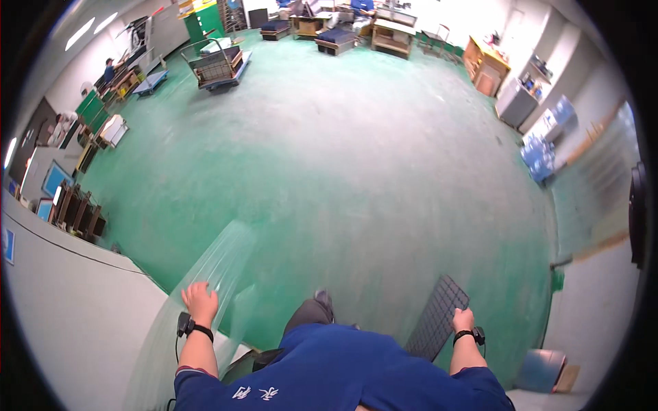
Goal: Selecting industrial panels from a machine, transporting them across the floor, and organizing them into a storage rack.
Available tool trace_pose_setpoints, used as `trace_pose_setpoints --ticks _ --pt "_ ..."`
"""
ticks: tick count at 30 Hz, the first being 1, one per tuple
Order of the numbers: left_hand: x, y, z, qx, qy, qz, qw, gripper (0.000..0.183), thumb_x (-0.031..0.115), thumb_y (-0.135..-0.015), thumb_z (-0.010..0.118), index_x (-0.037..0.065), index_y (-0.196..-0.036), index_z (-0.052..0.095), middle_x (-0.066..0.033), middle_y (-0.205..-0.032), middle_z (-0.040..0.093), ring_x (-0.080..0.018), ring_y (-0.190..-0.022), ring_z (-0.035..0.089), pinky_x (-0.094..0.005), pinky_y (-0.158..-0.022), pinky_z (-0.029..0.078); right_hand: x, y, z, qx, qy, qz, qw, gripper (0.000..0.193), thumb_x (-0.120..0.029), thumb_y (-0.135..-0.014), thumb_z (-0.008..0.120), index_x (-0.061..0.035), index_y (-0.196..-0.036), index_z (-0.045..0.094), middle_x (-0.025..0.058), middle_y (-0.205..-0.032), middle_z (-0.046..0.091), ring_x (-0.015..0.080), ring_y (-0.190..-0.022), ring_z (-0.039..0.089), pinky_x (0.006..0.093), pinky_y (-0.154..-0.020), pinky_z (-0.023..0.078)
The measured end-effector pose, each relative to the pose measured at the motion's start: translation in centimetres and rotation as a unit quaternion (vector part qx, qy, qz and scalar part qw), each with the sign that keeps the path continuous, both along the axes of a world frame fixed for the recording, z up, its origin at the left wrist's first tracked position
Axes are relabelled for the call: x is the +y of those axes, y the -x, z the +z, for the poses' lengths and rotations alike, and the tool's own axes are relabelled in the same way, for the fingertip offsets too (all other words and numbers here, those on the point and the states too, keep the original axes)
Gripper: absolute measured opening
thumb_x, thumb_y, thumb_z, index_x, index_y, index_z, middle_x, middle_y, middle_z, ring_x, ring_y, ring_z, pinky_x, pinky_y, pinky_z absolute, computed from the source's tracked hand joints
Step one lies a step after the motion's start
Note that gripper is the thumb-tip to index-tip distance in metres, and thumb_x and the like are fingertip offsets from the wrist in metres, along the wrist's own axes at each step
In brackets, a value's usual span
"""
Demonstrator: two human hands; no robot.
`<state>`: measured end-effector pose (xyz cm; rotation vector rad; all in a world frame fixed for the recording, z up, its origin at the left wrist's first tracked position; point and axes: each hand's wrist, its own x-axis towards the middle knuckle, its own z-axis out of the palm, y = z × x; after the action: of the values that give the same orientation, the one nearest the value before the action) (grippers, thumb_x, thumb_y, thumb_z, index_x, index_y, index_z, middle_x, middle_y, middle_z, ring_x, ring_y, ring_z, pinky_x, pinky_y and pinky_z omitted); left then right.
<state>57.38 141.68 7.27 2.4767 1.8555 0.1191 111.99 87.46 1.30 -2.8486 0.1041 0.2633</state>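
Observation:
My left hand point(200, 303) is raised at the lower left, its fingers apart against a clear plastic strip curtain point(229, 257). The strips hang past that hand on both sides, and the green floor shows through them. On the right, my right hand point(463, 320) grips the edge of a dark grey gridded tray point(436, 318). That flat panel hangs tilted beside my body, and its lower end is partly hidden by my blue shirt. Each wrist wears a black band with a small device. One shoe point(323, 299) shows ahead of my body.
A green floor point(329, 171) spreads ahead. A trolley point(218, 66) stands far left, near a blue flat cart point(151, 83). Blue water bottles point(539, 157) line the right wall. Brown racks point(75, 209) stand left beyond the white wall point(62, 294). People sit at distant benches.

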Motion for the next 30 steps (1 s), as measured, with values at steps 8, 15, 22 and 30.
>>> trace_pose_setpoints --ticks 8,15,22,30 --pt "9.4 -11.7 -11.9 -0.261 0.228 0.134 0.928 0.042 0.026 -0.084 0.069 0.003 -0.118 0.061 -0.0177 -0.115 0.065 -0.0314 -0.108 0.062 -0.0404 -0.094 0.049 23.7 -15.7 2.7 -0.02 -0.405 0.026 0.914 0.032 -0.022 -0.09 0.067 0.004 -0.108 0.064 0.0121 -0.098 0.069 0.0211 -0.09 0.064 0.0344 -0.083 0.05" --pt "27.0 -39.8 -3.5 -0.499 0.353 0.0 0.791 0.061 0.031 -0.089 0.069 -0.002 -0.135 0.047 -0.0193 -0.133 0.056 -0.0266 -0.12 0.056 -0.0381 -0.102 0.044 45.6 -24.8 18.1 0.084 -0.69 0.025 0.719 0.034 -0.013 -0.097 0.06 -0.0031 -0.128 0.054 0.0046 -0.119 0.062 0.0166 -0.103 0.06 0.0341 -0.085 0.052" --pt "40.2 -57.9 0.9 -0.546 0.33 0.127 0.76 0.052 0.029 -0.095 0.063 0.003 -0.136 0.044 -0.0118 -0.124 0.055 -0.0219 -0.105 0.06 -0.0366 -0.095 0.049 65.3 -32.9 24.3 0.212 -0.794 0.096 0.561 0.04 -0.016 -0.099 0.055 -0.0083 -0.137 0.045 0.0071 -0.13 0.059 0.0225 -0.113 0.061 0.041 -0.094 0.052" --pt "49.8 -62.1 2.9 -0.773 0.26 0.213 0.538 0.026 0.013 -0.093 0.061 0.01 -0.116 0.049 -0.0027 -0.085 0.059 -0.0133 -0.073 0.059 -0.0289 -0.06 0.054 84.9 -42.5 23.9 0.398 -0.682 0.183 0.586 0.044 -0.02 -0.101 0.05 -0.0053 -0.141 0.042 0.0095 -0.135 0.055 0.0245 -0.118 0.058 0.0426 -0.096 0.05"
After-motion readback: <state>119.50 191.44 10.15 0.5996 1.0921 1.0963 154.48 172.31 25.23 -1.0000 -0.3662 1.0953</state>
